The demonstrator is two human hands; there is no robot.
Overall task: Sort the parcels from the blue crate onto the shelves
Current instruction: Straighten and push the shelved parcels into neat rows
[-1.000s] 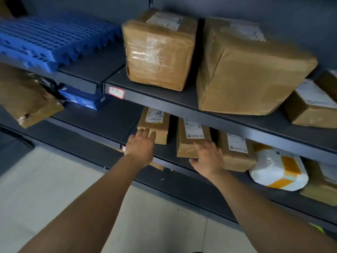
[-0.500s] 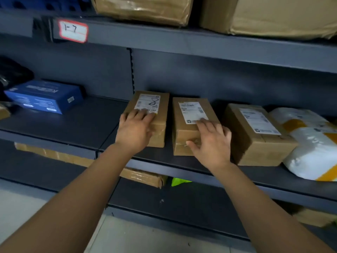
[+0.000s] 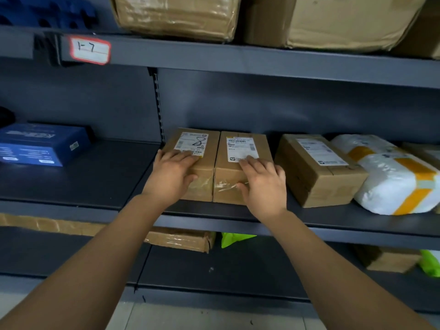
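Currently, left hand [image 3: 170,177]: lies flat on the left brown parcel [image 3: 206,186], fingers straight on its top face and reaching the lower edge of its label, thumb down on the front face; no clamp round the box.
Right hand [image 3: 262,184]: lies on the right brown parcel [image 3: 228,177], fingers spread and extended over the top face and the label's lower edge, thumb on the taped front face; a flat press, not a closed grasp.
Parcel position: both parcels stand at centre frame on the middle shelf [image 3: 95,172], long sides touching, labels facing up, front faces near the shelf's front edge.
Neighbouring stock, right of centre: a third brown box [image 3: 316,172] sits near the right parcel with a gap between them; a white padded parcel with yellow tape [image 3: 395,184] lies against its far side.
Neighbouring stock, left of frame: a blue carton [image 3: 40,144] lies well apart from the hands on the same shelf level.
Upper shelf, top of frame: two large brown taped parcels [image 3: 176,15] [image 3: 333,17] stand side by side.
Shelf marker, upper left: a red-bordered tag [image 3: 90,49] reads "1-7".
Lower shelf, below the hands: a flat brown parcel [image 3: 178,239] and a green bag [image 3: 234,238] lie just beside each other.
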